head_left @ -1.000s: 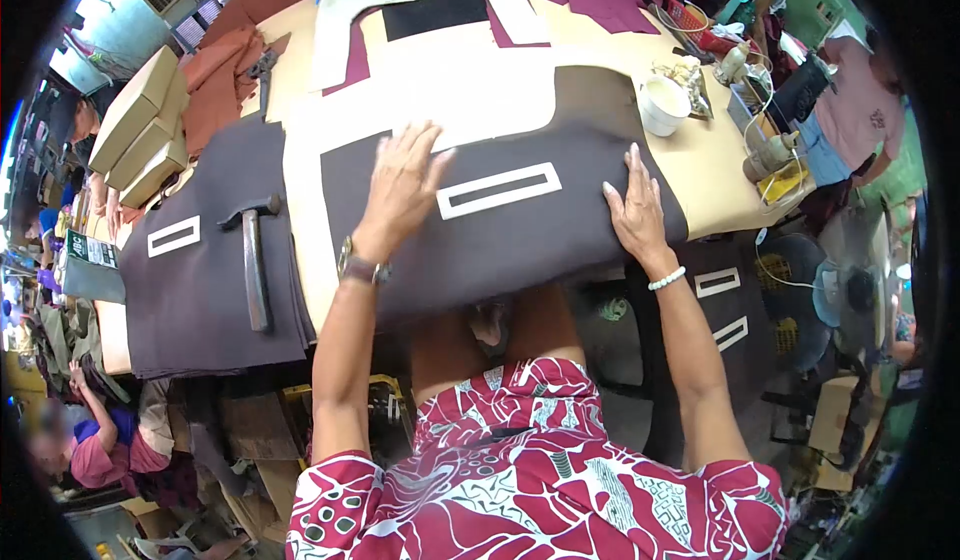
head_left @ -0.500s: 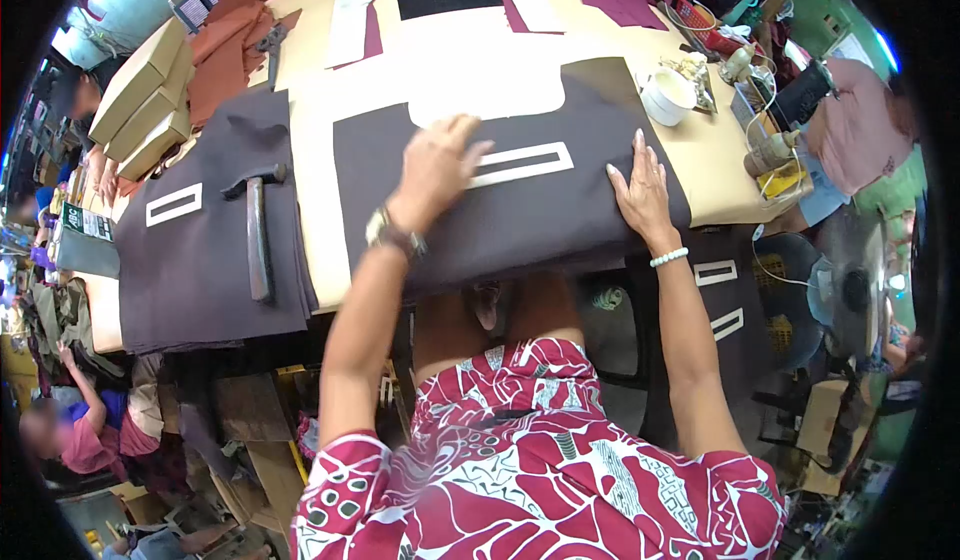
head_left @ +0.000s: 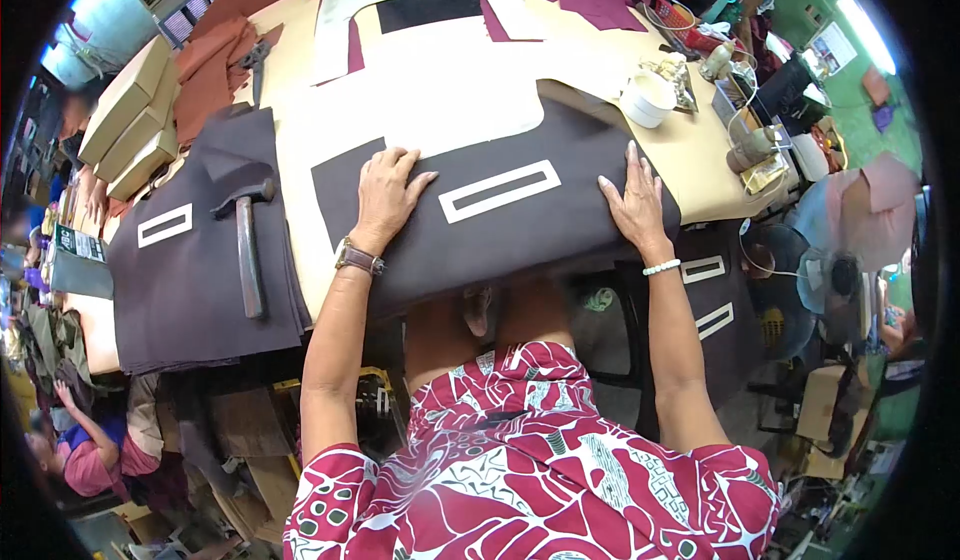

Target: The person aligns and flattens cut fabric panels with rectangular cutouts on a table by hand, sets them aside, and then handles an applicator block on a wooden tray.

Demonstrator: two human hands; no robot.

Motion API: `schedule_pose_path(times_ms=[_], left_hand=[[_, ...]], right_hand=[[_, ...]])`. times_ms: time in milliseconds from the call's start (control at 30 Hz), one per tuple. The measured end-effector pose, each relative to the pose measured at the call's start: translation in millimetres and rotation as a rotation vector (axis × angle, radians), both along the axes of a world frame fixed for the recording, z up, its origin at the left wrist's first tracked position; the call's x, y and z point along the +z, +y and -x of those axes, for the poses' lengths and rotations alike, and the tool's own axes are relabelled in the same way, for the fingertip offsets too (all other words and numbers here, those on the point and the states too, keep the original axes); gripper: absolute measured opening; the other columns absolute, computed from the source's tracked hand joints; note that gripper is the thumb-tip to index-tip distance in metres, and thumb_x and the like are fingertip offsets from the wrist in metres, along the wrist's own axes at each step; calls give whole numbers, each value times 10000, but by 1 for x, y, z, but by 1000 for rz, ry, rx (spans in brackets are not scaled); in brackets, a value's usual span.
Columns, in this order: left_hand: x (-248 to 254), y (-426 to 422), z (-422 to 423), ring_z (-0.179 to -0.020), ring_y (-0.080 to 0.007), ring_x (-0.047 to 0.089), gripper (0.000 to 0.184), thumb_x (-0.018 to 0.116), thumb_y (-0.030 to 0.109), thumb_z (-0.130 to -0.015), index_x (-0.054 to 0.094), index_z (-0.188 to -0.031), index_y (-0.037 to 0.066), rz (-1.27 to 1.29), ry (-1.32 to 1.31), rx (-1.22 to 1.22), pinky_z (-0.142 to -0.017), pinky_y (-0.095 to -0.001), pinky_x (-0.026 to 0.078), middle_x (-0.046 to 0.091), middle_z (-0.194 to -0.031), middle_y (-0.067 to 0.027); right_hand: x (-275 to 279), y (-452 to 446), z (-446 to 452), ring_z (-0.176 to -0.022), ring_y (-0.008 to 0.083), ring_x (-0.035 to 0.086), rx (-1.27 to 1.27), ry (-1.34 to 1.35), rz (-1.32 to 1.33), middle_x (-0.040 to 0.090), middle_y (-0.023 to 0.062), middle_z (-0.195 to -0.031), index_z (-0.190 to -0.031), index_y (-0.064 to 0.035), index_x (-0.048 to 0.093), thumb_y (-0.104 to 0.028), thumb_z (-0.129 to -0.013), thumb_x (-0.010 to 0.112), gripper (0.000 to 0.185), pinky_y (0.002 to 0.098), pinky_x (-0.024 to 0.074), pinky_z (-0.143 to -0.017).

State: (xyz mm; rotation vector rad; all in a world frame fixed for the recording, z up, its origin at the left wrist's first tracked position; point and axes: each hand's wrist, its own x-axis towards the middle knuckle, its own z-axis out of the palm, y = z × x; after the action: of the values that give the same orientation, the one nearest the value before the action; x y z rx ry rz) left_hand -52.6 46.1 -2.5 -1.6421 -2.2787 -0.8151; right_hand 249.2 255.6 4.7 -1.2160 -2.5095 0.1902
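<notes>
Dark brown-purple, the broad piece of cloth [head_left: 520, 240] lies across the counter [head_left: 297, 185] directly before the person, its near side rounding off at the front above the lap. Its surface looks matte and smooth, softly shaded along the near side. Near its middle sits a narrow white frame [head_left: 503, 201], a long rectangle set at a slant, rising to the right, with the dark cloth showing through its slot. The far edge borders a wide pale area with a rounded corner; whether that is a cut-out or a sheet laid on top cannot be told.

The left hand [head_left: 390, 195], with a watch [head_left: 358, 258] at its wrist, rests palm down on the cloth left of the frame, its fingers slightly bent and close together, the thumb well apart from them. The right hand [head_left: 637, 205], above a pale beaded bracelet [head_left: 662, 267], lies flat on the right part, fingers nearly together and thumb spread away. Neither grips anything.

To the left, a hammer [head_left: 248, 250] lies on a stack of similar dark cloth [head_left: 190, 295]. Beyond the right hand stands a white tub [head_left: 648, 103].
</notes>
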Motion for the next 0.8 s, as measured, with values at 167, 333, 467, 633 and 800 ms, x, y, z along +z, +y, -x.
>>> schedule_pose_path(times_ms=[167, 333, 467, 633, 800], left_hand=[[5, 10, -1, -870, -244, 524, 277, 700, 261, -766, 619, -921, 47, -34, -194, 23, -777, -350, 429, 546, -879, -82], [20, 14, -1, -783, -269, 616, 187, 713, 146, -722, 617, -800, 5, 35, -567, 41, -728, -364, 476, 643, -782, -151], [23, 34, 14, -770, -267, 624, 183, 713, 149, -719, 638, -814, 11, 48, -416, 26, -708, -350, 481, 649, -788, -151], [29, 50, 25, -859, -236, 621, 243, 698, 229, -761, 642, -943, 78, 248, -313, 124, -970, -521, 287, 672, -826, -96], [31, 25, 27, -890, -249, 616, 276, 665, 253, -801, 626, -1024, 94, 277, -287, 178, -1025, -608, 183, 673, -862, -95]], right_hand=[[1, 2, 4, -1305, 405, 278, -14, 13, -3, 344, 192, -1402, -1433, -61, 159, -432, -862, 523, 772, 553, 184, -1056], [2, 7, 2, -1302, 407, 283, 29, 37, 4, 354, 192, -1396, -1434, -69, 168, -444, -860, 521, 771, 551, 180, -1058], [0, 9, 1, -1297, 411, 289, 6, 34, -6, 363, 191, -1390, -1431, -67, 177, -447, -858, 525, 770, 553, 183, -1055], [-3, 5, 2, -1292, 410, 298, -41, 38, -32, 372, 179, -1389, -1424, -47, 193, -443, -856, 530, 769, 548, 183, -1056], [-3, 9, 0, -1282, 413, 307, -23, 19, -66, 355, 169, -1403, -1418, -37, 208, -442, -852, 534, 769, 543, 179, -1058]])
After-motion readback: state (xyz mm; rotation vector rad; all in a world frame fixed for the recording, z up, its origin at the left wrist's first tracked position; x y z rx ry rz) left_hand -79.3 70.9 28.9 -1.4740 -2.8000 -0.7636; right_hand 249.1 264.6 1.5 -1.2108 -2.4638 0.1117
